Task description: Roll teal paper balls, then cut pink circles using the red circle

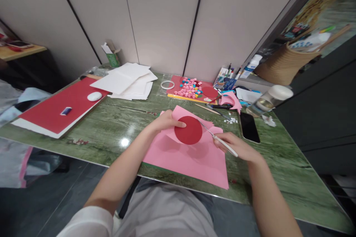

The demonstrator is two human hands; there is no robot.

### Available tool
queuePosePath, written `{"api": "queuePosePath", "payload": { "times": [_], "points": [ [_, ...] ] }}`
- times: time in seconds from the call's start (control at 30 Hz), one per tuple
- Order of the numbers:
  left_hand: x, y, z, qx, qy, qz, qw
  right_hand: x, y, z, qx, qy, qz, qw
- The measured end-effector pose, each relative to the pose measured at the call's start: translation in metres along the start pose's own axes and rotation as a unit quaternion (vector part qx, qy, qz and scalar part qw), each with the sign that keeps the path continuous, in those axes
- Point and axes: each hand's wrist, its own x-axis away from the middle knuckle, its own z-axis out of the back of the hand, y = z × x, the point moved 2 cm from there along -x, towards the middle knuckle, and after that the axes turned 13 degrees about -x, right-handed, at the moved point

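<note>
My left hand (167, 121) pinches a pink paper sheet (180, 112) together with a red paper circle (189, 133), its thumb lying on the circle's upper left. In my right hand (232, 143) is a pair of white-handled scissors (226, 146). Their thin metal blades reach up and left to the pink paper by the circle's upper right edge. Some of the right fingers are hidden behind the handle. Below the held piece, more pink paper (185, 166) lies on the green marbled table near its front edge.
A black phone (249, 127) and a clear bottle (268, 100) stand right of my right hand. Behind lie pink paper scraps (230, 100), pens (219, 106) and colourful small pieces (189, 88). White sheets (125, 77) and a red sheet (59, 109) with a white mouse (94, 96) are leftward.
</note>
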Motion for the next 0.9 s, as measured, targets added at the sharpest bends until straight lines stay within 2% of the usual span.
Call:
{"api": "queuePosePath", "payload": {
  "times": [0.9],
  "points": [
    [0.0010, -0.0007, 0.0041, -0.095, -0.003, 0.017, 0.995, 0.0007, 0.0025, 0.0018, -0.003, -0.026, -0.012, 1.000]
  ]
}}
